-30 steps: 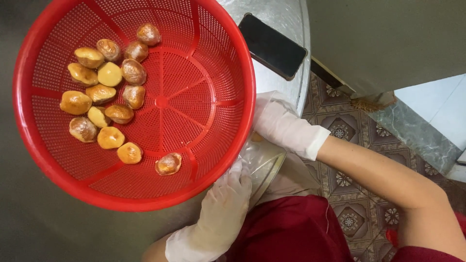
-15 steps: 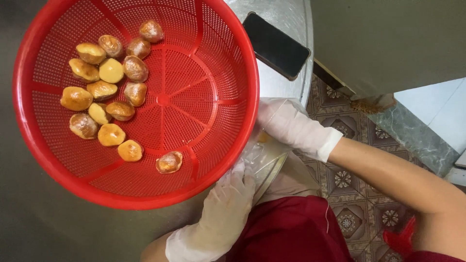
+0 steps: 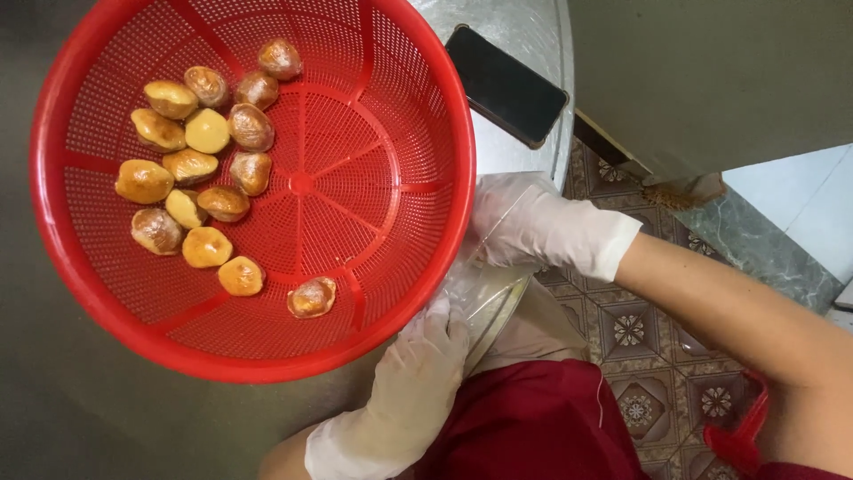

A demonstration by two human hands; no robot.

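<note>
Both gloved hands, left hand (image 3: 418, 373) and right hand (image 3: 524, 222), are gripping a clear plastic bag (image 3: 484, 280) stretched open right beside the red basket (image 3: 426, 267) of browned seeds (image 3: 204, 191), probably for filling.

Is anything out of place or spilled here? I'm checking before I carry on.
Little stands out. The phone lies near the table edge, close to the red basket. The golden pieces all lie inside it. Both gloved hands, left and right, touch a clear bag.
</note>
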